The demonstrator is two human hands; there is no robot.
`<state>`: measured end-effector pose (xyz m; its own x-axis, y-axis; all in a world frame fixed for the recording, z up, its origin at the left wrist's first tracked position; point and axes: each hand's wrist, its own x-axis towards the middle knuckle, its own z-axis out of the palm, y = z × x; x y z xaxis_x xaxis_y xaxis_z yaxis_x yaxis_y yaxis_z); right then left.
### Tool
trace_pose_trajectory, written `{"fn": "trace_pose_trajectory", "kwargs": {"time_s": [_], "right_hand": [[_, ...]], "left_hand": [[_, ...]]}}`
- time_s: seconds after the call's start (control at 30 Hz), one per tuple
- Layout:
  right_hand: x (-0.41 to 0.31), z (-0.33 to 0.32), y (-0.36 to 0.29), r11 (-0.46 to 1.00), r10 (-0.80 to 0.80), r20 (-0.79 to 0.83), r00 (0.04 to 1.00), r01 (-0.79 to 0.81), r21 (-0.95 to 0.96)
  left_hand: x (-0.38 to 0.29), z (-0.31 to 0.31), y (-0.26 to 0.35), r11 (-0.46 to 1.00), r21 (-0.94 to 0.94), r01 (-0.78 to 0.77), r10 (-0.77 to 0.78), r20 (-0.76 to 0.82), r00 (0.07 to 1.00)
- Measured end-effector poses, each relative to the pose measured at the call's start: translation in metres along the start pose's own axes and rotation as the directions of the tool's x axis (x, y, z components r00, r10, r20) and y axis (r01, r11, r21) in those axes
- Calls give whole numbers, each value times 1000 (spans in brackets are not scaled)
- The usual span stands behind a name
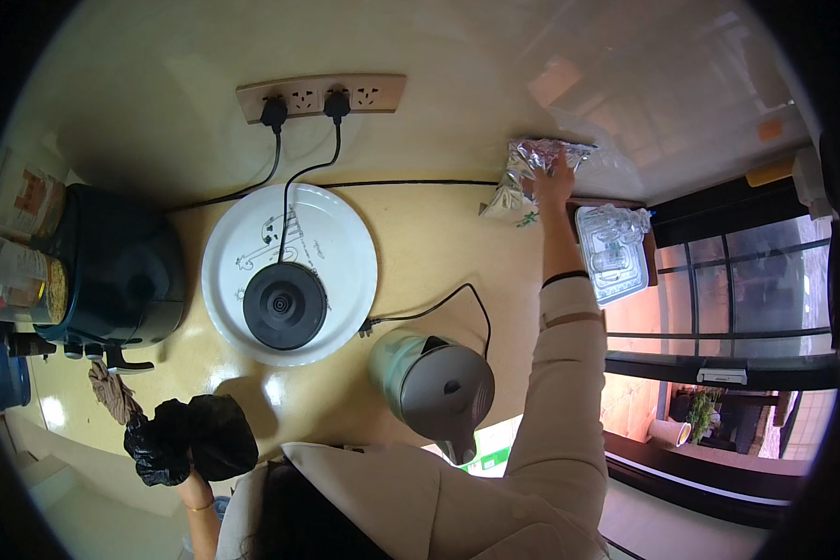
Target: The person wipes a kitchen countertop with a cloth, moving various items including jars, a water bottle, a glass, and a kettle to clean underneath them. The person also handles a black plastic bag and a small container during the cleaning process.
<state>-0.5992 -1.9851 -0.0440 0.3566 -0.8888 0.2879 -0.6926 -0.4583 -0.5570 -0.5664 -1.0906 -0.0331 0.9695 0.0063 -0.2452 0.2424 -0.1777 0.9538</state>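
Note:
At the lower left, my left hand holds a crumpled black plastic bag; the bag hides most of its fingers. My right arm reaches to the back of the counter, where my right hand has its fingers around the upper part of a silver foil pouch near the wall. A plastic-and-glass electric kettle with a grey lid stands near my body. Its round black power base rests on a large white round tray with printed drawings.
A dark green air fryer stands left, with clear food containers beside it and a brown cloth in front. Right of my arm, a tray holds glasses beside the window. Cords hang from a wall socket strip; a loose plug lies on the counter.

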Motion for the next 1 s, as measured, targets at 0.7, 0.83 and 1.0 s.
{"fn": "trace_pose_trajectory", "kwargs": {"time_s": [0.7, 0.83, 1.0], "right_hand": [[-98, -24, -13, 945, -328, -26, 944, 328, -10], [-178, -73, -17, 904, -288, 172, 942, 209, 374], [-361, -160, -6, 836, -192, 260, 946, 19, 548]], "left_hand": [[4, 3, 3, 993, 97, -66, 66, -1, 998], [8, 3, 4, 999, 1, -38, 38, -62, 997], [11, 0, -1, 994, -10, -107, 107, 34, 994]]}}
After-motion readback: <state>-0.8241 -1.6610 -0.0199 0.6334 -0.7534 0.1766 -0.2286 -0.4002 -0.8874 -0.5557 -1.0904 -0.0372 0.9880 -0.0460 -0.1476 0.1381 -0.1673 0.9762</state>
